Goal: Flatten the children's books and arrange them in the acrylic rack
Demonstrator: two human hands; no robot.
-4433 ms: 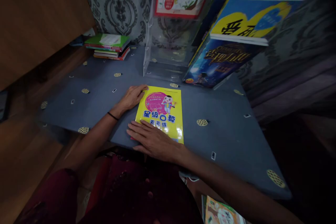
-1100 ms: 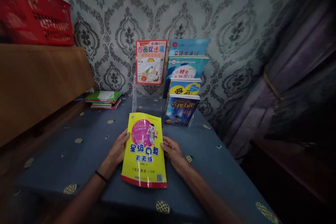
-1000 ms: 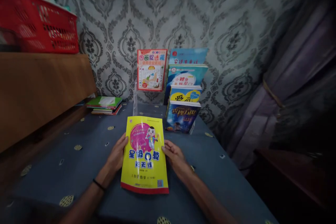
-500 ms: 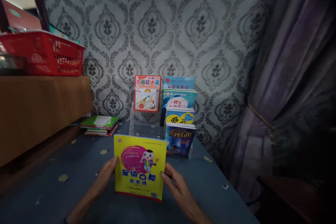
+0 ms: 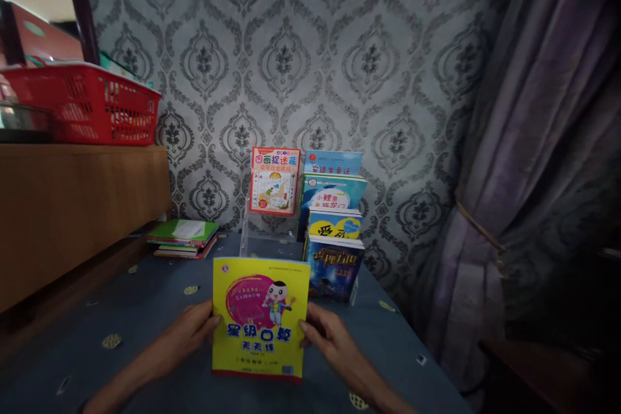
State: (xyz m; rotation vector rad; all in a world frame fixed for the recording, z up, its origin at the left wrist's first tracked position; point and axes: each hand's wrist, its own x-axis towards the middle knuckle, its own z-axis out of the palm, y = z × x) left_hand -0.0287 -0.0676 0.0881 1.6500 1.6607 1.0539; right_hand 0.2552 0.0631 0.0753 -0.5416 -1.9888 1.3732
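A yellow workbook (image 5: 259, 352) with a magenta blob and a cartoon child on its cover is held upright, cover toward me. My left hand (image 5: 194, 326) grips its left edge, thumb on the front. On the right edge my right hand (image 5: 327, 330) has its thumb on the cover and its fingers behind, partly hidden. Beyond it, a clear stepped rack (image 5: 244, 236) carries a red-bordered picture book (image 5: 275, 181) on its left side. To the right stand several books in a tiered row, with a dark blue book (image 5: 334, 272) in front.
A pile of books (image 5: 184, 233) with a green one on top lies at the back left. Beside it a wooden cabinet (image 5: 82, 207) carries a red plastic basket (image 5: 111, 103). A tied purple curtain (image 5: 490, 207) hangs at the right of the blue-covered table (image 5: 160, 297).
My left hand has shifted, its thumb now further onto the cover. The workbook is still between both hands and slightly lower in view; the whole scene has shifted down a little.
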